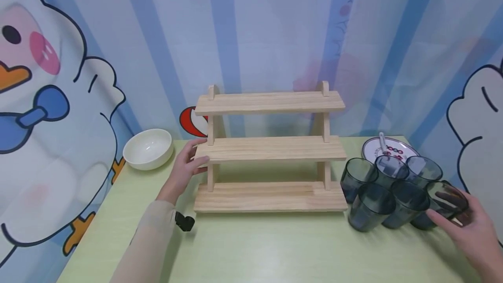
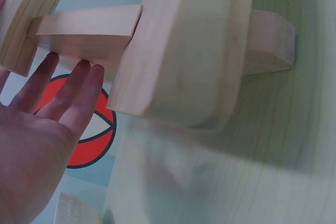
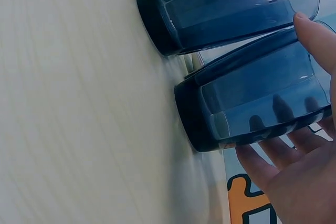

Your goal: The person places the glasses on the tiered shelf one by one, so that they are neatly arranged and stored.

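A three-tier wooden display stand [image 1: 271, 150] stands upright at the middle of the table. My left hand [image 1: 184, 169] holds the left end of its middle shelf, the thumb at the front edge. In the left wrist view, the fingers [image 2: 68, 95] touch the wooden upright under a shelf. At the right, my right hand [image 1: 471, 226] grips the outermost dark glass tumbler [image 3: 252, 95], thumb near the rim and fingers along the far side. Whether its base touches the table cannot be told. Several similar tumblers [image 1: 371, 208] stand upright, packed close beside it.
Behind the tumblers lies a white plate [image 1: 367, 148] with red marks and a white spoon [image 1: 382, 141]. A white bowl [image 1: 147, 148] sits at the back left of the pale green table [image 1: 251, 248]. A printed cloth [image 1: 271, 34] hangs behind.
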The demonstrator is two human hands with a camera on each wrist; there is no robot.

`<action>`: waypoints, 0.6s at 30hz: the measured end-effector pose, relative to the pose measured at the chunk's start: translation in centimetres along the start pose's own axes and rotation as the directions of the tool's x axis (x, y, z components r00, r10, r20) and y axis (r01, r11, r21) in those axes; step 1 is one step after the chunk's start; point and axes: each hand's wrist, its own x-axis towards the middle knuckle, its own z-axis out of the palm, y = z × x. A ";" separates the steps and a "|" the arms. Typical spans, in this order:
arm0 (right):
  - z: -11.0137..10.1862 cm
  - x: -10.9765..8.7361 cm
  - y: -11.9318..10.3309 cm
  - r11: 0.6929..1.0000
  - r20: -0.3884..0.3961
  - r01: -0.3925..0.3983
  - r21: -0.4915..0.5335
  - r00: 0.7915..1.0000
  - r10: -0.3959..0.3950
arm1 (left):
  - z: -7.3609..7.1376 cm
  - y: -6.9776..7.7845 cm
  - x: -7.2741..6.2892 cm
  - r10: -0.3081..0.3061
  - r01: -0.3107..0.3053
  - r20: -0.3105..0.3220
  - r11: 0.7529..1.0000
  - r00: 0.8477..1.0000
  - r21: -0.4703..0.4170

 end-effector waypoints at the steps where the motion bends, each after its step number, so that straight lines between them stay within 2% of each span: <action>1: 0.0 0.0 0.0 1.000 0.004 -0.001 -0.002 1.000 0.001 | 0.0 0.0 0.0 0.000 0.000 0.000 1.000 1.000 -0.002; 5: -0.2 0.0 -0.1 1.000 0.002 -0.022 -0.014 1.000 0.022 | 0.0 -0.3 0.0 -0.013 0.013 0.004 1.000 1.000 -0.017; 13: -0.6 -0.2 -0.3 0.995 -0.053 -0.088 -0.036 0.995 0.086 | 0.1 -0.7 0.3 -0.044 0.045 0.024 0.998 0.999 -0.034; 18: -1.0 -0.6 -0.2 0.999 -0.106 -0.049 0.009 0.993 0.049 | 0.0 -0.8 0.3 -0.045 0.046 0.011 0.998 0.999 -0.036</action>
